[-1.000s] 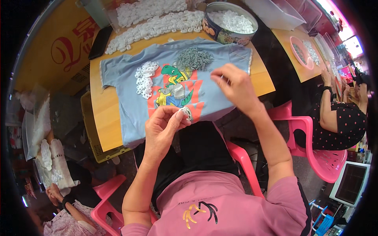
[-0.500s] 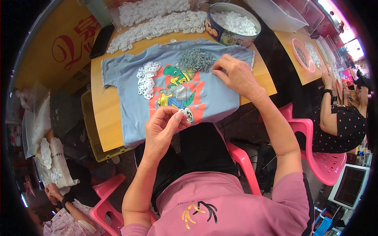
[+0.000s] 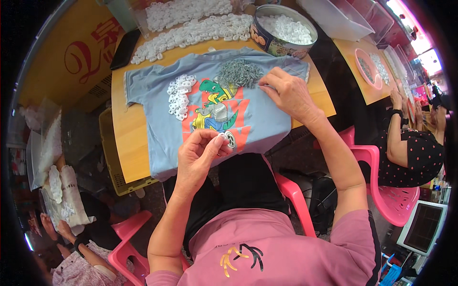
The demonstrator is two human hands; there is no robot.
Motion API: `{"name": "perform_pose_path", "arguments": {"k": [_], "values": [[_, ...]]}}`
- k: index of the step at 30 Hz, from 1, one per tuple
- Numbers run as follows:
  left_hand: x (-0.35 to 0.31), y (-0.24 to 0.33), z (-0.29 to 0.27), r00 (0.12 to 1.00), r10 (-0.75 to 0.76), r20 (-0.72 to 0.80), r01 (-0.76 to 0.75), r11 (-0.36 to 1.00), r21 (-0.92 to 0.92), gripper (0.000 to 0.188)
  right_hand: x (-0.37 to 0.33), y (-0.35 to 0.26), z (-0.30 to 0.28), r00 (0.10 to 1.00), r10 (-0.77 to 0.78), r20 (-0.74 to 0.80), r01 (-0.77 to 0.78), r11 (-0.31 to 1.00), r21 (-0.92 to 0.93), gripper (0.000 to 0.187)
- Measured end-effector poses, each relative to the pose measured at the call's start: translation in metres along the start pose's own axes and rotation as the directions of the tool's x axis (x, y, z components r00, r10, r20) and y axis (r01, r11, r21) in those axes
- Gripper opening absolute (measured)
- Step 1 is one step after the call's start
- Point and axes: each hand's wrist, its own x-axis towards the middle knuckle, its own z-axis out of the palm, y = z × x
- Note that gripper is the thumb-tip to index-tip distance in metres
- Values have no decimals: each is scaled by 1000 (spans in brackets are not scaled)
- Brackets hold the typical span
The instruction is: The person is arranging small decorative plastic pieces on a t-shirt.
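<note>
While my left hand [image 3: 202, 148] pinches a small white piece [image 3: 223, 136] over the near edge of the shirt [image 3: 267, 117], my right hand's [image 3: 289, 95] fingers nearly meet beside the shirt's grey pile [image 3: 240, 74], their hold unclear to me. Tugging the shirt could, I judge, scatter that pile; beyond the shirt stands a lettered tin [image 3: 279, 49], and left of it a yellow panel [image 3: 57, 76] carries red writing.

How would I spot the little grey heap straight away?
On the wooden table, find the pale blue shirt. Near its far edge, beside the person's right hand, sits the grey heap. Its colour sets it apart from the white pieces leftward.
</note>
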Motion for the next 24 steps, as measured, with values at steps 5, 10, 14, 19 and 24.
{"name": "perform_pose_path", "arguments": {"k": [5,10,14,19,24], "values": [[0,0,-1,1000,-6,1,6,1000,-10,16,4,0,1,999,-15,39,15,1000,-10,9],[0,1,-2,1000,-6,10,7,999,-38,15,14,0,-5,990,44,137,-42,999,-15,10],[1,2,-3,1000,6,-1,-6,1000,-18,15,19,0,-7,978,17,207,-7,999,-50,10],[0,2,-2,1000,-9,-8,9,999,-38,15,21,2,-5,978,-17,209,27,999,-45,10],[-1,4,-2,1000,0,-4,0,999,-53,15,29,0,-5,964,-8,265,32,996,-86,10]]}}
